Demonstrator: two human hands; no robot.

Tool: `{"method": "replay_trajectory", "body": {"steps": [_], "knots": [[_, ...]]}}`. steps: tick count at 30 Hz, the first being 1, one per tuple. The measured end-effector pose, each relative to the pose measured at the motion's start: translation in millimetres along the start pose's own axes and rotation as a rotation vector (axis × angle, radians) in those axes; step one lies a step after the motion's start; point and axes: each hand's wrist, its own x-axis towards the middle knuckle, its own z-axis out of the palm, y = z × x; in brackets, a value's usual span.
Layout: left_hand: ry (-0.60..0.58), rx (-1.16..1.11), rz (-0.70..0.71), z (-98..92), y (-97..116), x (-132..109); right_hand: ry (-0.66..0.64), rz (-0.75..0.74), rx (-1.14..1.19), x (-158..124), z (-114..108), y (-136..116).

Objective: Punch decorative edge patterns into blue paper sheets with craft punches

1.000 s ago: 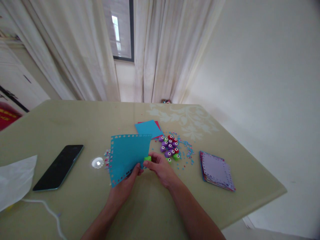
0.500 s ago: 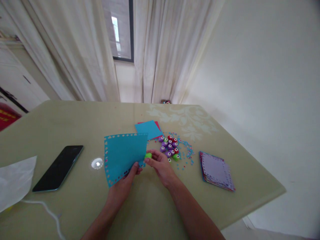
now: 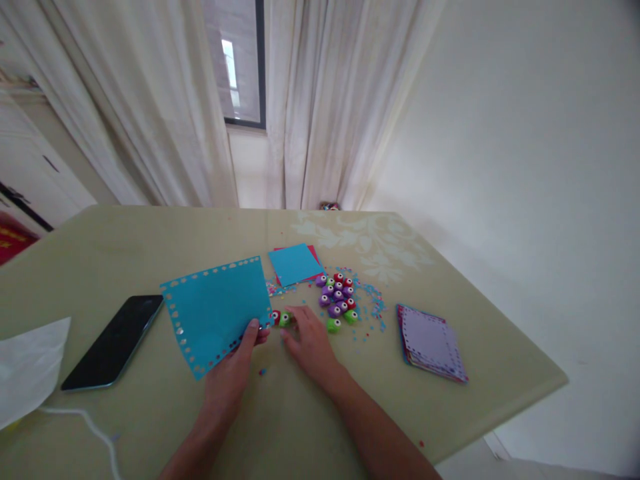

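My left hand [image 3: 234, 363] pinches the near right corner of a blue paper sheet [image 3: 215, 310] whose edges carry rows of punched holes; the sheet is held just above the table. My right hand [image 3: 309, 340] lies open on the table with its fingers spread, holding nothing. Its fingertips are beside a small green punch [image 3: 285, 319] and a red punch [image 3: 275, 317] that rest on the table. A cluster of purple, red and green punches [image 3: 338, 297] sits just beyond the right hand.
A black phone [image 3: 114, 341] lies left of the sheet. A blue square on a red one [image 3: 295, 263] lies behind. A stack of punched papers [image 3: 431, 342] sits at the right. White plastic [image 3: 27, 370] and a cord [image 3: 95, 433] lie at the left. Paper bits [image 3: 373, 300] litter the yellow table [image 3: 150, 240].
The blue sheet has swung left, over toward the phone. My right hand has let go of the green punch, which now rests on the table, and has opened flat.
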Motion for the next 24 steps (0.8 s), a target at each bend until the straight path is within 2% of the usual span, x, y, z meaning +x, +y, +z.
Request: {"method": "replay_trajectory", "body": {"steps": [2, 4, 6, 8, 11, 14, 17, 20, 22, 24], "knots": [[-0.028, -0.050, -0.063, -0.5, 1.7, -0.9, 0.015, -0.019, 0.088, 2.1, -1.4, 0.6], [-0.043, -0.076, -0.096, -0.8, 3.6, -2.1, 0.113, -0.015, 0.039, 5.5, -10.7, 4.2], [-0.033, -0.086, -0.101, -0.2, 4.4, -3.2, 0.246, 0.008, -0.168, 9.2, -24.4, 10.7], [-0.033, -0.092, -0.091, 1.0, 4.4, -4.4, 0.310, 0.066, -0.397, 12.2, -37.0, 18.2], [-0.035, -0.078, -0.061, 2.3, 6.0, -6.9, 0.262, 0.138, -0.596, 14.2, -45.5, 26.1], [-0.031, -0.066, -0.033, 2.1, 10.9, -9.7, 0.140, 0.139, -0.652, 14.0, -43.3, 27.1], [-0.044, -0.078, -0.025, 2.3, 14.8, -11.3, 0.067, 0.125, -0.634, 12.6, -40.0, 25.4], [-0.072, -0.095, -0.030, 3.6, 14.3, -11.4, 0.056, 0.112, -0.550, 10.9, -40.0, 24.9], [-0.083, -0.119, -0.026, 4.6, 12.5, -11.1, 0.081, 0.093, -0.410, 9.9, -40.9, 24.1], [-0.087, -0.140, -0.034, 5.4, 10.3, -10.8, 0.126, 0.079, -0.169, 9.1, -41.1, 21.5]]}}
